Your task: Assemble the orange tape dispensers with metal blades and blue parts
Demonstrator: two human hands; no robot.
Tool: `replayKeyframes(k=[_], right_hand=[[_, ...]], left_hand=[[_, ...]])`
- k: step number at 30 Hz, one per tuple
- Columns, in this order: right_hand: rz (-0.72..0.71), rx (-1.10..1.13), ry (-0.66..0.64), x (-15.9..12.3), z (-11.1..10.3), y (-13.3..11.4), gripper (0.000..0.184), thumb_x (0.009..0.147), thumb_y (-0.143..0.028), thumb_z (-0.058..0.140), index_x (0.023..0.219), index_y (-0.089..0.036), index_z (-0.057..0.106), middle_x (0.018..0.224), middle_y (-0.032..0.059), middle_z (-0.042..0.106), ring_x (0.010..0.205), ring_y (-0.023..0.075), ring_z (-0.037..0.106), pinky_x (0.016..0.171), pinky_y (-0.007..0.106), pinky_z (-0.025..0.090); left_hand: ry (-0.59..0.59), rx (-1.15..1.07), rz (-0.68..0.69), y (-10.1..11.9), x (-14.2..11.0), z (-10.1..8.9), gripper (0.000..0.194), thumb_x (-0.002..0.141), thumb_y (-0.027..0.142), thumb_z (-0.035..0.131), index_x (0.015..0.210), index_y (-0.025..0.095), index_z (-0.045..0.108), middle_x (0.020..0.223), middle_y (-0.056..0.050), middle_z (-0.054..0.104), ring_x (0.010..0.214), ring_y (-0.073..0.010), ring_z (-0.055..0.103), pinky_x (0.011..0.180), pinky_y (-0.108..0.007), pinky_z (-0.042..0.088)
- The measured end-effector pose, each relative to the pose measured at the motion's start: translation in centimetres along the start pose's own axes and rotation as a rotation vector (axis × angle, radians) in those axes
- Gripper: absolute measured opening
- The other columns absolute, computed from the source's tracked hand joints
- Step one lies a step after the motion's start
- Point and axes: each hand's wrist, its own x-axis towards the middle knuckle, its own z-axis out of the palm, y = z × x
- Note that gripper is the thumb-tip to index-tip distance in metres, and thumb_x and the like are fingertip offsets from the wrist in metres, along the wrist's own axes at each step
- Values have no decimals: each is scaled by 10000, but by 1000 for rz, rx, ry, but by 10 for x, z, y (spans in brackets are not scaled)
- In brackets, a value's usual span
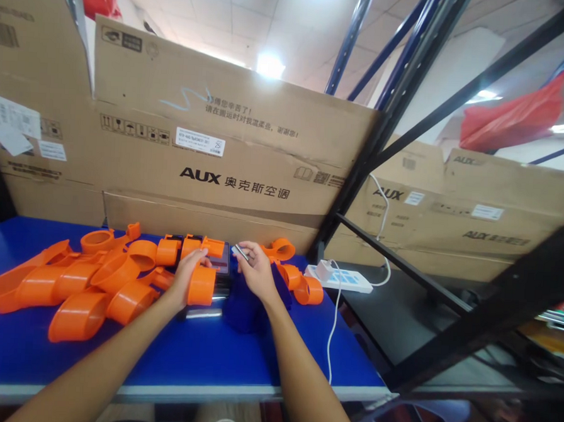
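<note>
My left hand [182, 280] is closed around an orange plastic ring-shaped part [202, 287], whose short arm points up toward the fingers. In the fingers of my right hand [257, 271] is a short shiny metal pin [241, 253]. The right hand is over a dark blue bin [244, 313], whose contents I cannot see. Between the hands and behind them is a dark tray [223, 251], partly covered by the orange part. A silvery strip [204, 313] lies on the blue tabletop [180, 357] below the left hand.
Several similar orange parts [78, 314] lie piled on the left, with more orange rings [309, 290] to the right of the bin. A white power strip [349, 279] with a cable sits by a black rack post [355, 171]. Large cardboard boxes [235, 202] stand along the back.
</note>
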Motion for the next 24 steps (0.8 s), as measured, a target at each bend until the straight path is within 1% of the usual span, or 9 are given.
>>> replayKeyframes(k=[2,4,7,11,18,24], right_hand=[[5,37,12,0,2,2,307,896,-441,674,1104,-232,588,952,56,725,668,152,633,570,264,509],[13,61,35,0,4,4,300,882,-434,695,1080,-229,601,948,61,734,686,159,638,584,268,516],[22,78,67,0,5,6,299,860,-429,726,1054,-224,628,908,53,728,666,160,624,582,274,516],[30,81,70,-1,7,6,277,840,-424,742,1011,-219,668,873,45,722,627,156,597,554,273,496],[38,71,76,-3,9,6,285,842,-445,742,1005,-216,695,861,53,729,698,190,639,574,284,506],[46,69,85,-3,9,6,306,840,-460,744,1015,-215,689,887,61,731,753,205,660,577,281,514]], left_hand=[[-7,-6,23,-2,2,0,404,733,535,806,688,165,650,593,3,615,468,-115,537,455,-221,412],[-18,-23,42,-3,3,1,385,709,512,832,726,173,650,639,6,636,512,-118,561,488,-220,436],[-52,-46,53,-3,0,5,378,676,471,867,824,184,671,706,2,672,568,-131,595,524,-222,458],[-96,-67,54,-2,-7,10,381,694,462,865,898,197,683,707,12,668,567,-130,597,546,-226,473],[-89,-55,45,-2,-5,7,347,722,480,845,798,188,673,665,-5,656,499,-133,571,470,-236,440],[-82,-28,43,-1,-1,3,344,711,461,860,789,168,696,670,-23,678,543,-141,611,521,-237,472]])
